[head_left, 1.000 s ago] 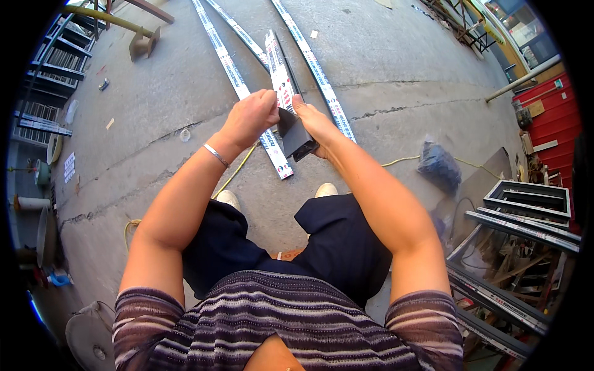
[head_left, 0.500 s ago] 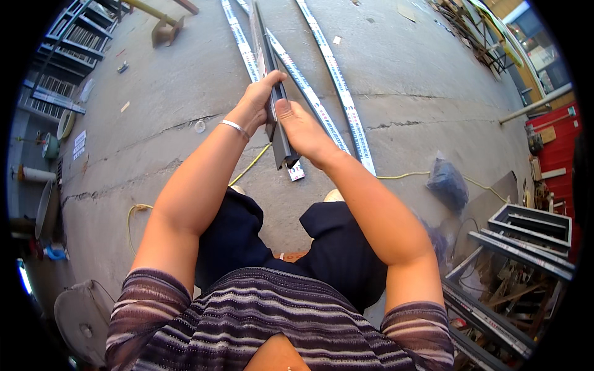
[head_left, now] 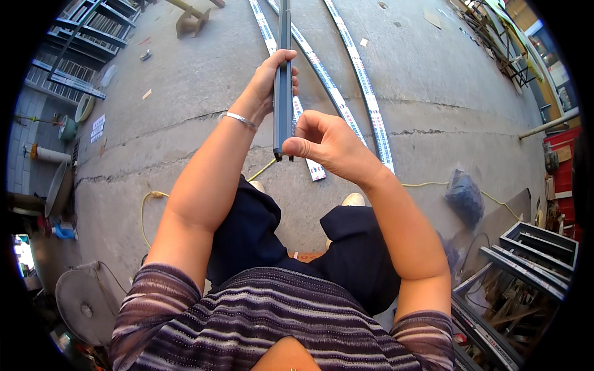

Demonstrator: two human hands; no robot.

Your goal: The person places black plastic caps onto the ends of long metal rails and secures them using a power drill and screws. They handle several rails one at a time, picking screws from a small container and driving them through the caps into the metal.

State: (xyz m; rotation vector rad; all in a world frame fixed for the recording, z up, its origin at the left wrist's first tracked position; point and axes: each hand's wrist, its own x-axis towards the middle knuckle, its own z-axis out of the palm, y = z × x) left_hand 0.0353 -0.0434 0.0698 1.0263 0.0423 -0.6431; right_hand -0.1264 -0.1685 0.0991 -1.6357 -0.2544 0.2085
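A long dark grey metal profile, grooved along its length, points away from me with its cut end nearest my body. My left hand is wrapped round it partway up, the fingertips showing on its right side. Close to the near end, my right hand is closed, with thumb and curled fingers against the profile's right edge. Beyond and beneath lie long strips in white and blue printed film: a right-hand strip, a slanting middle strip and a left strip partly hidden by the profile.
A dark plastic bag and a yellow cord lie on the cracked concrete floor. Metal frames are stacked at the lower right. On the left stand a fan and a dark rack.
The profile has turned so its grooved face shows upward. My right hand has shifted down and right toward its near end. My left hand sits slightly higher on it.
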